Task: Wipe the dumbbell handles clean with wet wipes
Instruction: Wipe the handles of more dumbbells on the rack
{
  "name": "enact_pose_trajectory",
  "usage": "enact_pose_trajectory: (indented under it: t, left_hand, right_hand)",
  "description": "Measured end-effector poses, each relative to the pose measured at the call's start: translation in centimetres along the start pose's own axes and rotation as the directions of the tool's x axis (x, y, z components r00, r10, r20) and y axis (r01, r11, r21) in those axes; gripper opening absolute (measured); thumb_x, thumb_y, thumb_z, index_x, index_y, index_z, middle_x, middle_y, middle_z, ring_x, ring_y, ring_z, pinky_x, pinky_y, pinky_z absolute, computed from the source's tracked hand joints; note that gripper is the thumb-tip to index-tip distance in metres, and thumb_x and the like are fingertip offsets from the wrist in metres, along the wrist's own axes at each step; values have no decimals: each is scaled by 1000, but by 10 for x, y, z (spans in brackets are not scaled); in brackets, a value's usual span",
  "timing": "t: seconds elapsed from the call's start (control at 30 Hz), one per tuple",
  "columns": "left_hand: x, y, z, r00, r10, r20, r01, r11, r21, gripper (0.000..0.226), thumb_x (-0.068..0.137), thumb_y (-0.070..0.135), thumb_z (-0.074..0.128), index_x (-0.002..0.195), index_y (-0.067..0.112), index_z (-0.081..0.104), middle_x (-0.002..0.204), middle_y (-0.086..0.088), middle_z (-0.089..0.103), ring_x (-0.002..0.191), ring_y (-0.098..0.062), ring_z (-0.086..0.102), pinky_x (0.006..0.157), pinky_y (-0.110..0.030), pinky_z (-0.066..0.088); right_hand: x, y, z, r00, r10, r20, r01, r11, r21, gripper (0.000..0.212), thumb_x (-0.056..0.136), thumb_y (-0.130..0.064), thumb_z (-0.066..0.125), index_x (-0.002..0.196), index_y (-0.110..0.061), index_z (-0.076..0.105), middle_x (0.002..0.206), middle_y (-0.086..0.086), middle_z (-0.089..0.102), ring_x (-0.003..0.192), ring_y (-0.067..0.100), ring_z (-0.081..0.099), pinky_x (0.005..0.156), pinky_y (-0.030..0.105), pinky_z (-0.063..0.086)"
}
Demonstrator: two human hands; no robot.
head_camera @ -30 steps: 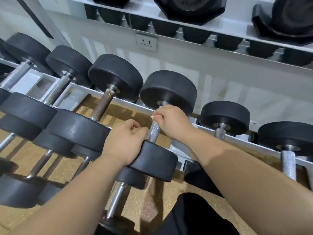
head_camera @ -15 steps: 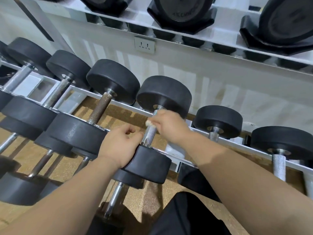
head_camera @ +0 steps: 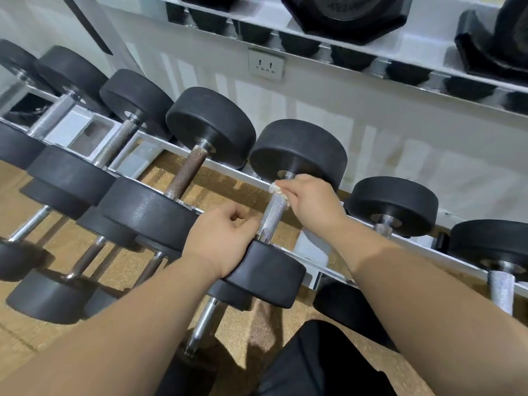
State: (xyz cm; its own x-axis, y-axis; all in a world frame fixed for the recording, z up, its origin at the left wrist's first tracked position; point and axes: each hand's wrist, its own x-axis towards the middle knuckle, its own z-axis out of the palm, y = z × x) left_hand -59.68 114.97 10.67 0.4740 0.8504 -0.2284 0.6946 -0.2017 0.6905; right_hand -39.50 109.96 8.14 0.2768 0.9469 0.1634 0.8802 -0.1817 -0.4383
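Wipe (head_camera: pixel 276 190) mostly hidden in right grip (head_camera: pixel 311 200), clamped on it against handle (head_camera: pixel 271 215); left grip (head_camera: pixel 223 238) curled, hold unclear.

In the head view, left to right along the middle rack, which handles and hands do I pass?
Far-left silver handle → grey handle → rusty handle → left hand → held handle → right hand with wipe → short handle → far-right silver handle.

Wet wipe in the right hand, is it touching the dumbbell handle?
Touching. The head view shows the right hand holding the wet wipe against the dumbbell handle at its upper end, with no gap.
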Motion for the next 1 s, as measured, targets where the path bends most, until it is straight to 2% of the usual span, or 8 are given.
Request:
enact_pose_trajectory:
  t: [0.07,0.23,0.3,0.43,0.63,0.73,0.87,1.0]
  left_hand:
    - [0,2,-1,1000,4,-2,-4,1000,1,33,73,59,49,82,31,62,99,5,65,96,-19,58,87,-36,46]
    - [-2,5,-2,1000,-8,-7,8,1000,-13,31,72,55,50,80,28,64,88,7,67,89,-16,59,85,-41,50]
    - [-2,5,-3,1000,-18,0,18,1000,-13,31,72,55,51,81,28,64,88,7,67,89,-16,60,85,-41,51]
    - [-4,7,-4,1000,-18,-1,18,1000,-21,32,73,53,51,82,26,66,90,5,68,91,-18,60,87,-43,51]
    - [-3,6,-3,1000,-8,-1,8,1000,-24,36,71,55,50,82,24,66,88,5,68,90,-18,60,86,-42,51]
    - [-3,6,-4,1000,-9,-2,9,1000,-11,30,78,52,55,82,24,66,90,5,68,92,-19,60,86,-41,50]
    - [-2,5,-3,1000,-19,0,19,1000,4,31,76,53,53,82,26,65,93,7,68,95,-20,60,87,-39,50]
    - [-2,5,-3,1000,-26,2,26,1000,7,36,71,57,51,80,25,65,90,7,67,94,-20,59,86,-40,50]
  right_hand:
    - [-2,-5,5,998,44,-44,-45,999,-5,26,96,-19,59,118,-21,74,108,7,69,99,31,65,83,26,44]
    - [-35,-13,8,927,-337,166,335,941,39,27,88,-16,66,113,-22,75,79,2,61,73,28,61,63,31,49]
    - [-22,-8,1,935,-299,192,309,951,-24,28,91,-18,61,115,-24,74,88,3,66,83,32,64,70,38,54]
    - [4,-6,0,999,36,-27,-38,997,-72,25,97,-23,56,115,-26,73,106,9,70,97,36,65,83,41,52]
    - [-38,-27,10,925,-315,214,310,949,60,21,86,-24,48,82,-19,68,77,2,61,73,30,62,59,37,52]
    - [-11,-19,-1,941,-187,281,214,975,-68,22,94,-30,50,105,-31,70,100,-1,68,92,30,64,76,39,53]
    - [11,-10,-2,1000,11,17,-8,984,-179,22,98,-32,52,110,-32,70,101,3,68,93,33,65,76,38,51]
    - [-26,-33,8,967,-180,179,192,980,-52,19,88,-20,59,99,-31,69,92,1,68,84,31,66,62,33,47]
